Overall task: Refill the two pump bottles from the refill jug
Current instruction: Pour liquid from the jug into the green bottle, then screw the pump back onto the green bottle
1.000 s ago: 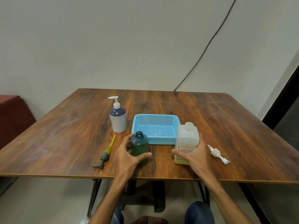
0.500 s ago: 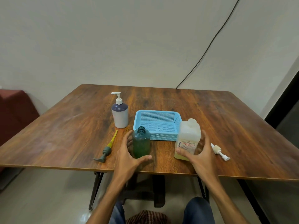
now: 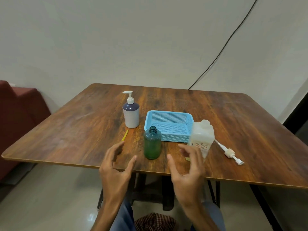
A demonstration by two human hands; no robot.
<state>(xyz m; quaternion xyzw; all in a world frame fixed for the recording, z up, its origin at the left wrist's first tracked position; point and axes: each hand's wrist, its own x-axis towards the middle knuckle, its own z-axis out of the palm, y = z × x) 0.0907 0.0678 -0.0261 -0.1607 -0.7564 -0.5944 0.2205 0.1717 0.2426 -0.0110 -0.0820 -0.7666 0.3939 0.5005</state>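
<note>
The table is glossy wood-grain, the basket perforated blue plastic, the green bottle translucent smooth plastic, and the refill jug cloudy whitish plastic.

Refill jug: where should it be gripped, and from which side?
Probably around the flat-sided body of the refill jug, below its neck, from the near right: it stands upright, the basket crowds its left, and the right hand is nearest.

I see left hand and right hand flanking the uncapped green bottle, fingers loose, gripping nothing. Refill jug just behind right hand, beside blue basket.
</note>
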